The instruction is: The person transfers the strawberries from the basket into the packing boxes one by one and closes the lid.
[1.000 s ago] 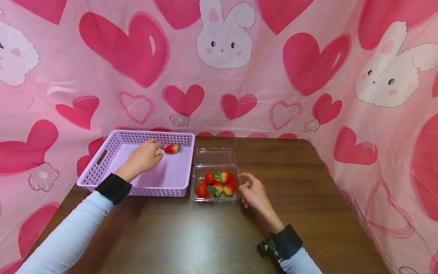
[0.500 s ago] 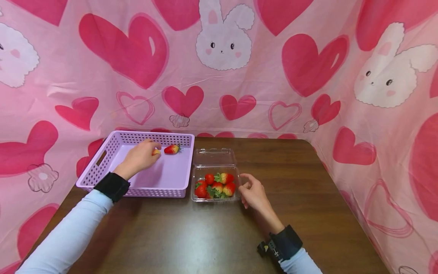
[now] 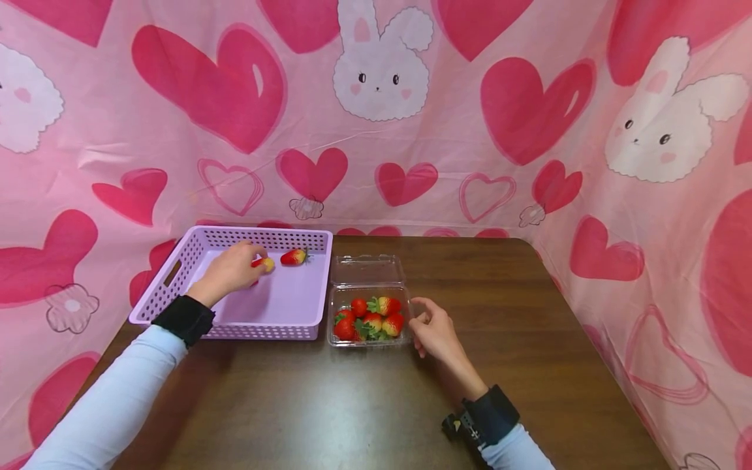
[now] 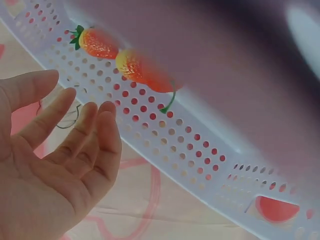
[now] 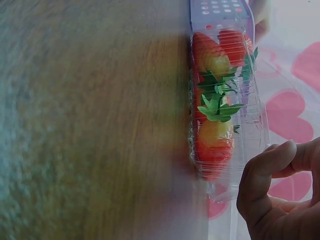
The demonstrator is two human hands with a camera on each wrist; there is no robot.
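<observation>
Inside the lilac basket [image 3: 294, 297], my left hand [image 3: 232, 266] hovers over a red and yellow strawberry [image 3: 266, 264], partly hiding it. The left wrist view shows its fingers loosely bent and apart from the fruit. A second strawberry [image 3: 294, 256] lies to the right. Beside them, a blurred red thing with a green stem [image 4: 169, 102] is of unclear kind. My right hand [image 3: 436, 329] is at the right side of an opened clear plastic clamshell box [image 3: 369, 269], fingers loosely curled by its rim. Several strawberries [image 5: 215, 142] lie in the box.
The basket and box stand side by side on a dark brown wooden table [image 3: 499, 294]. A pink curtain [image 3: 364, 137] with hearts and rabbits hangs behind and to the right. The box's lid is folded back toward the curtain.
My left hand has shifted a little left within the basket, and more of the strawberry beside its fingertips shows. The right hand and the box have stayed put.
</observation>
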